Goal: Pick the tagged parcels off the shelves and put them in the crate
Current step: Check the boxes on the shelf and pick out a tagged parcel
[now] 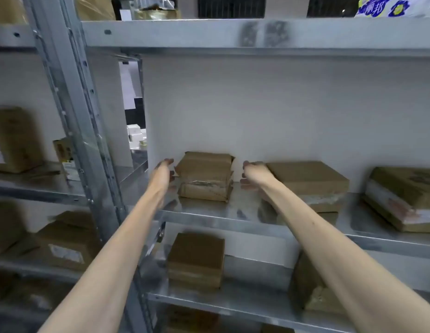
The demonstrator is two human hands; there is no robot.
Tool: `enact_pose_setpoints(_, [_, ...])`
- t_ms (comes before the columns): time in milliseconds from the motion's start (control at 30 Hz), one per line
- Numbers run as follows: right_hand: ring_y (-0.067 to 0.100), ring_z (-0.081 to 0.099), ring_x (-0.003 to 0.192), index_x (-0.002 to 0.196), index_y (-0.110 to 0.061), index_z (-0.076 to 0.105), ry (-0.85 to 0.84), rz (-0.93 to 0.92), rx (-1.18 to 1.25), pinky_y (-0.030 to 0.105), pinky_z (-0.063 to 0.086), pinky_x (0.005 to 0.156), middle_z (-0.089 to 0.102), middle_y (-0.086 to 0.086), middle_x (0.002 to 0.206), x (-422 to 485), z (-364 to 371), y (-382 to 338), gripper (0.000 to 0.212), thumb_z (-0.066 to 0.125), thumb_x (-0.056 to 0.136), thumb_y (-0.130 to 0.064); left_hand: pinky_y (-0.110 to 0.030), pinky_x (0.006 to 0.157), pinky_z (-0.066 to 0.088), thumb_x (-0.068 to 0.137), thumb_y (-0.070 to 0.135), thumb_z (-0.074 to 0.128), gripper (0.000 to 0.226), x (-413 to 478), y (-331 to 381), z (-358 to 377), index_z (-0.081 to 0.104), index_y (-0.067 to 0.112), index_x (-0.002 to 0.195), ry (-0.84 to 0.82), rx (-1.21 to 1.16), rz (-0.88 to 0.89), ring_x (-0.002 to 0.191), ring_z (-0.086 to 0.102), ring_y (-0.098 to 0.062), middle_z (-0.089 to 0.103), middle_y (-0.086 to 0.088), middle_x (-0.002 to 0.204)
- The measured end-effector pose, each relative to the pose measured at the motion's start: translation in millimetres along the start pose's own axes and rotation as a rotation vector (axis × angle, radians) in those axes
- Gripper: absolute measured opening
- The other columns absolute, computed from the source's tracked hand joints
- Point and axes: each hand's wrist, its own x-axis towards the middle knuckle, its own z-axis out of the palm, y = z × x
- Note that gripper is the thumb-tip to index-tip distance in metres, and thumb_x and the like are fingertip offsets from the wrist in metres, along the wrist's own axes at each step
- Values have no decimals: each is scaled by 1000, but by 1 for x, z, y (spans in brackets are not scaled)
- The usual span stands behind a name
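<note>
A small brown cardboard parcel [205,175] with worn tape stands at the back of the middle metal shelf [209,216]. My left hand [164,171] is just to its left, fingers apart, close to its side but holding nothing. My right hand [253,175] is just to its right, fingers curled and spread, also with nothing in it. A gap shows between each hand and the parcel. No tag is legible on it, and no crate is in view.
A flat brown parcel [310,181] lies right behind my right hand, and another taped one [406,195] lies further right. Two boxes [197,259] [312,292] stand on the shelf below. A grey upright post [72,111] rises at left, with more boxes [65,241] beyond it.
</note>
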Motion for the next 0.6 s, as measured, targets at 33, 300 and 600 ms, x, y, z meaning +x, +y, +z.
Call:
enact_pose_setpoints(33, [29, 59, 84, 96, -9, 51, -5, 13, 38, 35, 55, 71, 54, 15, 104, 0, 1, 0, 16, 41, 103, -19, -35, 79, 52, 102, 33, 41, 35, -2, 2, -1, 59, 21, 130, -43, -18, -12, 105, 61, -27, 63, -11, 117])
enact_pose_setpoints(300, [24, 64, 71, 85, -9, 58, -79, 127, 125, 31, 55, 57, 64, 16, 95, -14, 17, 6, 29, 33, 100, -7, -46, 94, 55, 98, 38, 53, 19, -2, 5, -10, 67, 26, 103, -263, 16, -50, 102, 68, -31, 71, -15, 105])
enact_pose_setpoints(600, [18, 69, 71, 98, -12, 68, -86, 127, 214, 20, 51, 44, 73, 8, 88, -8, 14, 12, 32, 36, 102, -9, -44, 104, 48, 102, 34, 47, 32, 8, -6, -21, 62, 17, 124, -336, -89, -73, 112, 64, -30, 67, -17, 120])
